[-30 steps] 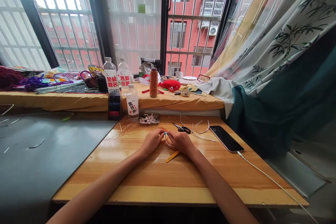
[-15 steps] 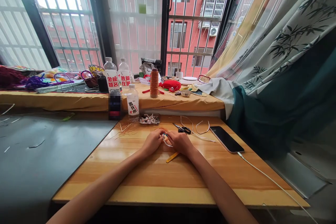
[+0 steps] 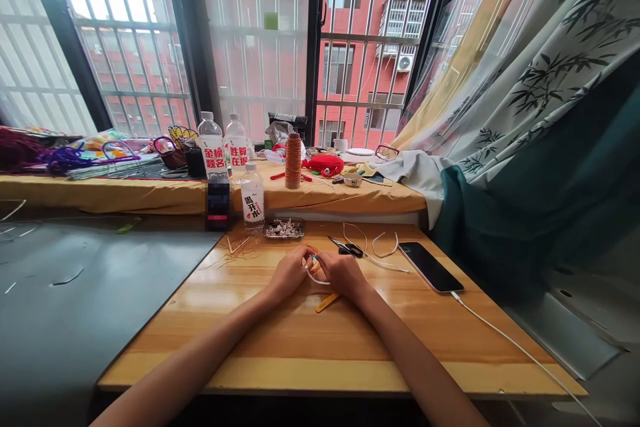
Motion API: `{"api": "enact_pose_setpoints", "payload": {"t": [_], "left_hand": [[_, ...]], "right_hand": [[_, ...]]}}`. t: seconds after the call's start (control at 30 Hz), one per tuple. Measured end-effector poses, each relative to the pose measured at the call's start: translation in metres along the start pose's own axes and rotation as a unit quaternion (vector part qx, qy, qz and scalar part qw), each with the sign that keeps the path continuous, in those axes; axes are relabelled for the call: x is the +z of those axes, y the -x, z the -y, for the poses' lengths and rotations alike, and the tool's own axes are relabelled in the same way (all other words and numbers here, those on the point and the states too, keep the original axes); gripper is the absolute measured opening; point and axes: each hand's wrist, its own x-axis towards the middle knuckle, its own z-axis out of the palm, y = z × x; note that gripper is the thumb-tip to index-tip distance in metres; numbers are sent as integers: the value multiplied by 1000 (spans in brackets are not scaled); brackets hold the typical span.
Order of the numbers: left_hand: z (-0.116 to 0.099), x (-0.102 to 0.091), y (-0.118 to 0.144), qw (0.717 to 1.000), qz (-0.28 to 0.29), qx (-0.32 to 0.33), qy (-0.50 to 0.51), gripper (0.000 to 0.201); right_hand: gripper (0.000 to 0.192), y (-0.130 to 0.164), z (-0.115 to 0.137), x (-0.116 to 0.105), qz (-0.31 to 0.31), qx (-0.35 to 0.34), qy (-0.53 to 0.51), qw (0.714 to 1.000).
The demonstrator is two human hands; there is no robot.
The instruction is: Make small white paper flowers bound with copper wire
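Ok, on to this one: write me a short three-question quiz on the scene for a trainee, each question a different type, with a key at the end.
1. Multiple choice: Which of these lies nearest the right hand?
A) The phone
B) The yellow strip
C) The orange thread spool

2. True or false: The scissors are lying inside the clear tray of small pieces.

3. Fill in the colour: The cord curving between the left hand and the right hand is ____.

Key:
1. B
2. False; the scissors lie on the wooden table.
3. White
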Motion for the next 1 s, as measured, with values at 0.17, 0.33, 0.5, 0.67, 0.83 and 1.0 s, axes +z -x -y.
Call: {"api": "enact_pose_setpoints", "payload": {"t": [0.17,0.33,0.5,0.67,0.83,1.0], "left_hand": [[4,2,0,999,-13,-18,-35,19],[6,2,0,1000,-5,11,-19,22],[10,4,0,999,2,38,13,25],[13,7,-1,999,5,35,8,23],[10,4,-3,996,12,49,70,24],[7,3,-4,994,16,22,102,26]], "right_hand": [[29,0,0,0,2,9,2,1000],[29,0,0,0,5,14,4,1000],[28,-1,1,1,11,27,7,1000],[23,-2,0,5,10,84,-1,996],[18,-2,-1,3,13,94,-16,995],[20,-2,-3,0,16,109,-11,994]]}}
